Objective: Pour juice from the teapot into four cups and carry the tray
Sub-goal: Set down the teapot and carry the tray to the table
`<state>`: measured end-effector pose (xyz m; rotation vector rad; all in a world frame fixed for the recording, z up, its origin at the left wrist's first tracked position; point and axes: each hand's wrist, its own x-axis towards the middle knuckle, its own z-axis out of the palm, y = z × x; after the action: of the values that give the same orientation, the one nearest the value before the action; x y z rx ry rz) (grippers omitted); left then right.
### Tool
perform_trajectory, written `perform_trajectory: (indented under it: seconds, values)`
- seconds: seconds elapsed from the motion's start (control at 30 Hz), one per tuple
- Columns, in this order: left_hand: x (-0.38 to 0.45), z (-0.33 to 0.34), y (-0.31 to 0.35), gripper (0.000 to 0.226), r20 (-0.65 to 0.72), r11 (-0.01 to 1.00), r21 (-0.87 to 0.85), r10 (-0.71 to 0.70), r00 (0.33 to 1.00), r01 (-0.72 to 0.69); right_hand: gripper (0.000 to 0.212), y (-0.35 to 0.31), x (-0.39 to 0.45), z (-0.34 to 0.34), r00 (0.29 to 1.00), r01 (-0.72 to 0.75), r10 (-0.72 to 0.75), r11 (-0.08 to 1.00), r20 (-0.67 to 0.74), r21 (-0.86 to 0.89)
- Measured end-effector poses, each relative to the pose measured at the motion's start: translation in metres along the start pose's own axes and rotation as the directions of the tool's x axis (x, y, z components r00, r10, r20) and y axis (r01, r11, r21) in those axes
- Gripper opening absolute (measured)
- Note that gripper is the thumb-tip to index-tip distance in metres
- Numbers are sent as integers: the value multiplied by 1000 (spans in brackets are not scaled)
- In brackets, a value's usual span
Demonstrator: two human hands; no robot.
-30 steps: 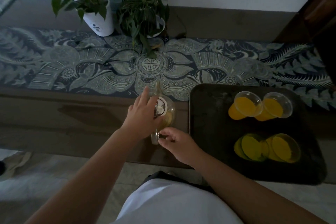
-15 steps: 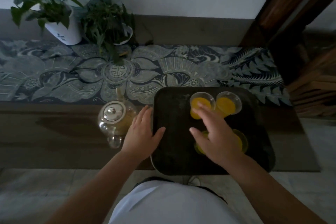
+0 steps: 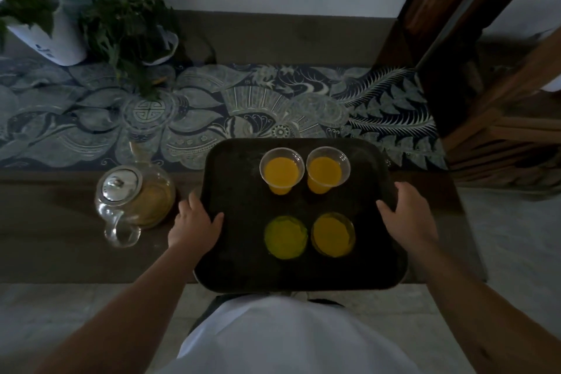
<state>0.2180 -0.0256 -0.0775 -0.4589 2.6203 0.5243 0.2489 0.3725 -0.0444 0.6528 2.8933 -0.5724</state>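
Note:
A dark tray lies on the table's front edge and overhangs it. Several clear cups stand on it, all with orange juice: two at the back and two at the front. My left hand grips the tray's left rim, thumb on top. My right hand grips the right rim the same way. The glass teapot with a metal lid stands on the table left of the tray, a little juice in it.
A patterned blue runner covers the back of the wooden table. Two potted plants stand at the back left against the wall. A dark wooden frame rises at the right. Tiled floor lies below.
My hands left the teapot, which now stands alone. The left hand took the tray's left rim; the right crossed over the cups to the right rim. The view shifted right.

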Motion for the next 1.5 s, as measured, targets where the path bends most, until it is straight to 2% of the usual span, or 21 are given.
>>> perform_trajectory:
  seconds: [0.1, 0.17, 0.23, 0.33, 0.53, 1.0, 1.23, 1.5]
  values:
    - [4, 4, 3, 64, -34, 998, 41, -47, 998, 48, 58, 19, 10, 14, 997, -69, 74, 990, 31, -121]
    - [5, 7, 3, 46, -87, 994, 98, -40, 995, 48, 56, 26, 14, 19, 998, -65, 68, 987, 11, -150]
    - [6, 8, 2, 38, -117, 988, 148, -31, 993, 48, 51, 28, 17, 23, 999, -50, 53, 987, 13, -154]
    - [8, 8, 1, 37, -137, 980, 191, -36, 990, 62, 45, 30, 26, 27, 996, -60, 68, 986, 49, -154]
    - [11, 11, 3, 41, -148, 970, 225, -63, 987, 96, 39, 38, 34, 33, 989, -58, 97, 950, 116, -306]
    - [14, 12, 0, 42, -180, 986, 138, -67, 981, 92, 35, 45, 43, 39, 986, -48, 84, 970, 142, -239]
    - [9, 14, -1, 42, -181, 992, 93, -66, 981, 84, 34, 54, 35, 34, 994, -18, 38, 982, 102, -186]
    - [4, 7, 9, 42, -191, 991, 128, -2, 982, 27, 34, 74, 11, 30, 998, -52, 54, 996, 31, -73]
